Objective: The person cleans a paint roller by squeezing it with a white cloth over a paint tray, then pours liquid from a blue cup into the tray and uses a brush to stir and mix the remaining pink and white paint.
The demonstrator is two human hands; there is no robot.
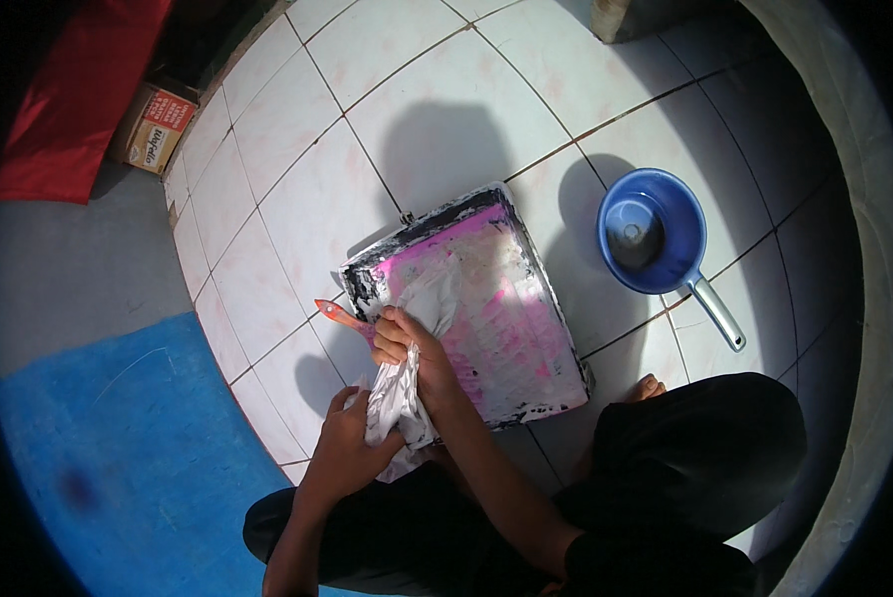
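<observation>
A thin, white crumpled sheet (397, 398), cloth or plastic, hangs between my two hands over the near left side of a paint tray. My left hand (347, 448) grips its lower part. Higher up, my right hand (409, 348) is closed round the same sheet, and a pale loose end spreads beyond the fingers over the tray. The paint tray (511, 343) lies on the tiles, smeared pink and white, with black blotches along its rim. An orange-handled paintbrush (339, 314) sticks out past my right hand at the tray's left edge; its bristles are hidden.
A blue dipper (653, 231) with a grey handle stands on the tiled floor (407, 60) right of the tray. On the left are a blue mat (128, 448), a cardboard box (155, 127) and red fabric (78, 99). My bent legs (695, 458) frame the near side.
</observation>
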